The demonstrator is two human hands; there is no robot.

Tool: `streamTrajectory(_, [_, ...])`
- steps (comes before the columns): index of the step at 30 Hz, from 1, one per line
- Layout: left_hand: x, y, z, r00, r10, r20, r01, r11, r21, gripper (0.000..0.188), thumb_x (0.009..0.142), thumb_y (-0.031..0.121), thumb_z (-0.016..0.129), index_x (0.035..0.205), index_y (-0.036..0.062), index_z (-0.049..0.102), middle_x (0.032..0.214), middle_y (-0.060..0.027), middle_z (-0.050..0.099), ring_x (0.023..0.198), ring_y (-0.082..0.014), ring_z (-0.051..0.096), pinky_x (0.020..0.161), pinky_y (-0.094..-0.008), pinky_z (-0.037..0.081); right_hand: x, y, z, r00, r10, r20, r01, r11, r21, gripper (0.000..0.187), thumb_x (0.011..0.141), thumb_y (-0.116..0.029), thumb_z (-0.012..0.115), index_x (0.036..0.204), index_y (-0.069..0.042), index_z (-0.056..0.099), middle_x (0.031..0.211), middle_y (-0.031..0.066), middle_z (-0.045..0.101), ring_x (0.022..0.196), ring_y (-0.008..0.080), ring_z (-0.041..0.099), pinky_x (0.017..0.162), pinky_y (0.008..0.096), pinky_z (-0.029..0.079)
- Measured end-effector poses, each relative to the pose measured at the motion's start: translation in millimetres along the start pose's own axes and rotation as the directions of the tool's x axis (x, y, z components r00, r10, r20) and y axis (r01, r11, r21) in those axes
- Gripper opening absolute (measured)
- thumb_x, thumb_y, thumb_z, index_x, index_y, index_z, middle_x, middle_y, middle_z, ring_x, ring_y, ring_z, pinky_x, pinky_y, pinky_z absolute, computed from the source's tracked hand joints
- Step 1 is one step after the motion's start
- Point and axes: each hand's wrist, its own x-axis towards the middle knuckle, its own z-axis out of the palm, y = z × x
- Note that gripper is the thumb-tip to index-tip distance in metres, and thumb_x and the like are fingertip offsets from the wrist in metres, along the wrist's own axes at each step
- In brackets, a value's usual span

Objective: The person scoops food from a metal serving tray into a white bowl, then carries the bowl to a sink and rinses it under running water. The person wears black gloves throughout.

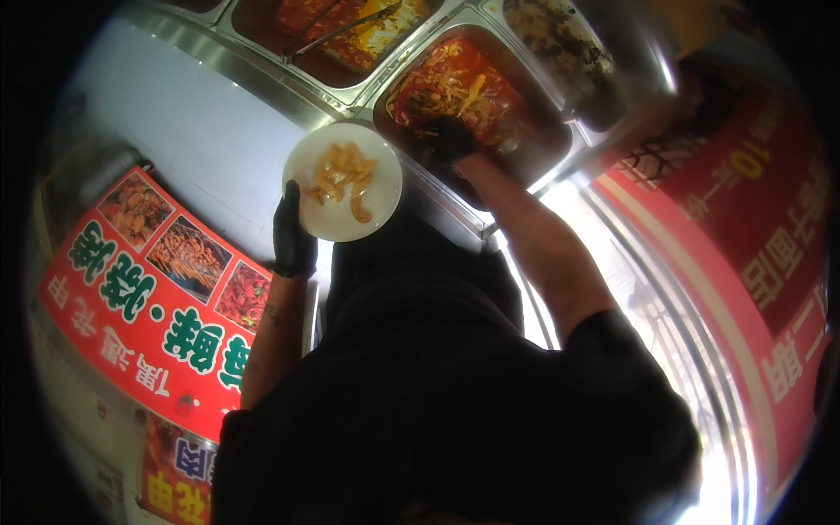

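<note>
My left hand (292, 234), in a black glove, grips the left edge of a round white plate (336, 226). Several yellowish-brown food pieces (339, 168) lie on it, glossy and curved. My right hand (451, 140), also black-gloved, reaches down into a metal food pan (535, 157). Inside that pan is a red, oily dish of shredded food (468, 83). The fingers of my right hand blend into the dark food, so their hold is hidden. The plate is just left of this pan, held beside the counter's near edge.
Another pan (350, 79) at the upper left holds red and yellow food, with tongs (341, 28) resting across it. A third pan (604, 105) at the upper right has dark pieces. Red printed signs (157, 306) hang at the left, with a red banner (752, 219) at the right.
</note>
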Motion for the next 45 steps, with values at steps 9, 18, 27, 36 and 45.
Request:
streamTrajectory(9, [9.3,0.6,2.0,0.999,0.032,-0.038,-0.025,0.985,0.169,0.058,0.116,0.039,0.049,0.154,-0.0045,0.048,0.147,-0.0135,0.06,0.134,-0.0211,0.057,0.115,-0.0378,0.045,-47.7,-26.7,-92.1,0.967,0.254,-0.03,-0.229,0.911,0.342,0.021,0.096,-0.015,0.072,0.115,-0.006,0.077,0.108,0.0127,0.078,0.086,0.0214,0.075,0.078,0.0373,0.061])
streamTrajectory(18, [25.1,-16.7,28.6,0.995,0.096,0.04,-0.103,0.95,0.294,0.058,0.117,0.042,0.046,0.148,-0.0061,0.056,0.136,-0.0124,0.067,0.123,-0.0191,0.062,0.107,-0.0355,0.05,-119.8,-158.8,-87.5,0.768,-0.542,-0.341,0.561,0.826,-0.05,0.028,0.097,-0.01,0.076,0.125,-0.009,0.075,0.126,0.015,0.073,0.107,0.0254,0.074,0.091,0.0332,0.061])
streamTrajectory(27, [31.8,-16.8,24.4,0.997,0.019,0.077,-0.026,0.996,0.081,0.062,0.117,0.042,0.046,0.158,-0.0033,0.044,0.152,-0.0139,0.057,0.138,-0.0226,0.055,0.117,-0.0382,0.044,-145.3,-187.1,-71.5,0.675,-0.703,-0.223,0.672,0.711,-0.207,0.036,0.096,-0.014,0.073,0.131,-0.009,0.069,0.131,0.0151,0.07,0.12,0.0343,0.069,0.097,0.0437,0.059])
streamTrajectory(36, [21.0,0.3,1.6,0.997,0.078,-0.001,-0.077,0.993,0.09,0.063,0.117,0.043,0.045,0.159,-0.0044,0.041,0.154,-0.014,0.055,0.142,-0.0233,0.051,0.121,-0.0388,0.041,-39.6,-94.1,-70.1,0.913,-0.406,0.035,0.361,0.766,-0.532,0.026,0.104,-0.024,0.06,0.121,-0.01,0.073,0.117,0.0195,0.073,0.11,0.0379,0.069,0.095,0.0504,0.057])
streamTrajectory(45, [5.3,3.1,-6.0,0.995,0.1,-0.001,-0.1,0.994,0.039,0.061,0.117,0.04,0.046,0.159,-0.005,0.041,0.155,-0.0152,0.054,0.142,-0.0244,0.051,0.122,-0.0402,0.039,3.8,-64.8,-49.1,0.909,-0.342,0.237,0.416,0.707,-0.572,0.034,0.105,-0.025,0.056,0.135,-0.018,0.071,0.136,0.0162,0.068,0.117,0.0411,0.067,0.104,0.0499,0.054])
